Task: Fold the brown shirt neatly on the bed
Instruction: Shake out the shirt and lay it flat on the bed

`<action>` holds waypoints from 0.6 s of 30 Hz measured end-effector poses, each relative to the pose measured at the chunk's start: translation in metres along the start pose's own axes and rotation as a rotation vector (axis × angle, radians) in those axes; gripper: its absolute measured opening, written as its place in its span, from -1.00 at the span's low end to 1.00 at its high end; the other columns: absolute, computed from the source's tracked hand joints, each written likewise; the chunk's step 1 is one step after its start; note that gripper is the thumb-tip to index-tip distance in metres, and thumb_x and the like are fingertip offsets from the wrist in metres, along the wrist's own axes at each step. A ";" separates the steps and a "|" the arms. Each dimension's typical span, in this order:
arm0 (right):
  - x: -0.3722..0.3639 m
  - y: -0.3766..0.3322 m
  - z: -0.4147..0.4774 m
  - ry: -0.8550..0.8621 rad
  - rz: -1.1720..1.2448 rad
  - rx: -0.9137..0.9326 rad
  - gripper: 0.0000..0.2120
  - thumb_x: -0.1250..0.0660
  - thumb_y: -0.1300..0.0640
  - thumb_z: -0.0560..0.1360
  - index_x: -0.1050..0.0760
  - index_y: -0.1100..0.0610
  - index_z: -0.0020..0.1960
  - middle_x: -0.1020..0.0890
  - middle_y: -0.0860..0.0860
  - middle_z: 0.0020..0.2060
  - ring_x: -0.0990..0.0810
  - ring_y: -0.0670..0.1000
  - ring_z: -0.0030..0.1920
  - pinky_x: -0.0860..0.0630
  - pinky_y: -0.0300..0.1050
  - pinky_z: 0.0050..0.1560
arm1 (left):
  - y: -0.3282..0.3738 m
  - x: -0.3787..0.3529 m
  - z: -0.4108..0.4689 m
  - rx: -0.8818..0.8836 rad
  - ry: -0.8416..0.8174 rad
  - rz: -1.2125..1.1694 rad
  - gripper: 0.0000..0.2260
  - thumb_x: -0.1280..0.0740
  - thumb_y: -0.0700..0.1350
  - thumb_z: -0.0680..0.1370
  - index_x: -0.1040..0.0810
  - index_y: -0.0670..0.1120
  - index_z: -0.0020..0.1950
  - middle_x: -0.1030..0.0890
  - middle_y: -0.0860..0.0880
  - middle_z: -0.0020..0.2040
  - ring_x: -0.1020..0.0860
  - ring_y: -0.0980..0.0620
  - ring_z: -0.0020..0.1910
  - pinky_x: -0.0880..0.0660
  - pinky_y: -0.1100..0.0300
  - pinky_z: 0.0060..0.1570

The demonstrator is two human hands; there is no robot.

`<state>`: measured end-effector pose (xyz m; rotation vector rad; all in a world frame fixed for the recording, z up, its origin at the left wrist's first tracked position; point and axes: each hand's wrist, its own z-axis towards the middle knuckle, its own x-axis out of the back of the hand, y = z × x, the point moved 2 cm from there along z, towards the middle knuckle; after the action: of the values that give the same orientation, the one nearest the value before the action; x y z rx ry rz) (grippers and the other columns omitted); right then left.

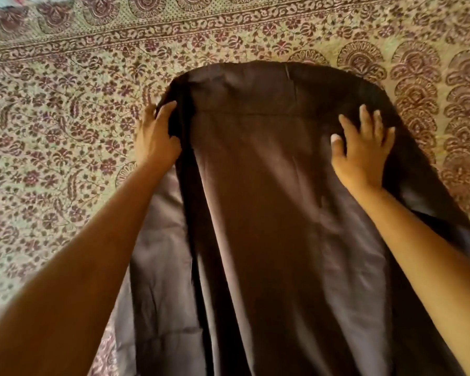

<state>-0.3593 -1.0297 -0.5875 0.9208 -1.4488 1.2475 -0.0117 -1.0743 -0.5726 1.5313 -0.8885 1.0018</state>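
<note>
Early in folding, my left grip (155, 137) pinches the brown shirt (255, 185) at its edge, my right grip (364, 150) presses it flat, fingers spread, on the bed (52, 131); next, likely, the sides turn inward.

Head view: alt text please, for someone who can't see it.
A brown shirt lies on a floral-print bedspread. The left hand grips its left edge near the far end; the right hand rests flat on its right side.

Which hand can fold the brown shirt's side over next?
Probably the left hand: it grips the edge of the brown shirt. The right hand lies flat on top, fingers spread.
</note>
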 end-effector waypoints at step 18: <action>-0.018 -0.040 -0.089 -0.394 -0.116 -0.016 -0.42 0.00 -0.13 0.59 0.07 0.03 0.53 0.10 0.11 0.52 0.15 0.16 0.51 0.19 0.20 0.45 | -0.057 0.062 -0.062 0.148 -0.091 0.192 -0.53 -0.27 -0.20 0.49 -0.38 0.03 0.40 -0.18 -0.18 0.48 -0.18 -0.21 0.43 -0.16 -0.08 0.38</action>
<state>-0.2999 -0.9504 -0.5952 1.2727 -1.6770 1.0033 0.0547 -1.0053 -0.5302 1.6490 -1.0605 1.1648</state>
